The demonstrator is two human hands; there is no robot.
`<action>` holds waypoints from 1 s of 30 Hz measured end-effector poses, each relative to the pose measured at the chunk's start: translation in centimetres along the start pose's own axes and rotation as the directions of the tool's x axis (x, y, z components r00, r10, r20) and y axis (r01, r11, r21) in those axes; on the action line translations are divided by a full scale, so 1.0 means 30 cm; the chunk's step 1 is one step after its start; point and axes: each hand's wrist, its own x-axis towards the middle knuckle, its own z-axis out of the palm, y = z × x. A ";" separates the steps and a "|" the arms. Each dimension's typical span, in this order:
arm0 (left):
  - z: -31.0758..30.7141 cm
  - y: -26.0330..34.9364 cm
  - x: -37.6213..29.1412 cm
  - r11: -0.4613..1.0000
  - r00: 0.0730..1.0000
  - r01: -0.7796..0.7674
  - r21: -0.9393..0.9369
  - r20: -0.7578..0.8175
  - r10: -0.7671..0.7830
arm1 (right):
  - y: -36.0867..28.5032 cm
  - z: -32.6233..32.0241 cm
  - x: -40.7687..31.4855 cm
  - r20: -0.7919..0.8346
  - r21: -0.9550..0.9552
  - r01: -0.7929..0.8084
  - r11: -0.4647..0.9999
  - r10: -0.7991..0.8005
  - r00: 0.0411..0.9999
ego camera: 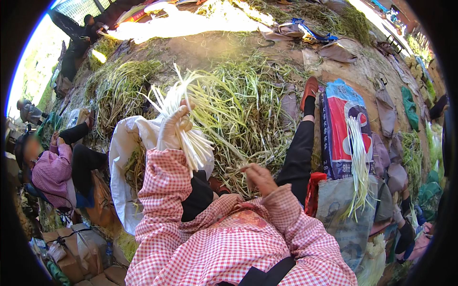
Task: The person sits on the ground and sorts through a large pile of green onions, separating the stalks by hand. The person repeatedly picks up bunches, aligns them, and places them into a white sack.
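My left hand [175,125], in a pale thin glove, is closed around a bundle of long white stalks with yellow-green leaves [195,148], raised above a white woven sack [121,143]. The leafy ends fan out over the far side of the hand. Lower and to the right, my right hand [263,180] is bare, with its fingers bent. A thin brownish sliver shows at its fingertips, over a heap of leaf trimmings [232,171]; whether it is gripped or is a fingertip is unclear. Another bunch of white stalks [357,143] lies across a printed fertiliser bag [334,103] at right.
Loose green leaves [121,78] cover much of the floor. My outstretched leg [298,153] lies beside the printed bag, with a grey woven sack [343,214] nearer me. At left sits a person in a checked top [53,171]. Cardboard boxes [75,254] stand at lower left.
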 end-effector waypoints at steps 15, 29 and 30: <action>-0.003 -0.451 -0.328 0.945 0.931 0.306 0.113 -0.242 -0.273 | 0.010 0.053 -0.005 0.183 -0.710 0.202 0.674 -0.101 0.978; 0.022 -0.385 -0.278 0.998 0.976 0.044 -0.047 -0.210 -0.053 | 0.009 0.006 -0.168 0.091 -0.469 0.136 0.873 -0.105 0.990; 0.017 -0.370 -0.269 0.997 0.970 0.020 -0.070 -0.242 -0.036 | 0.000 0.003 -0.179 0.089 -0.512 0.163 0.844 -0.137 0.987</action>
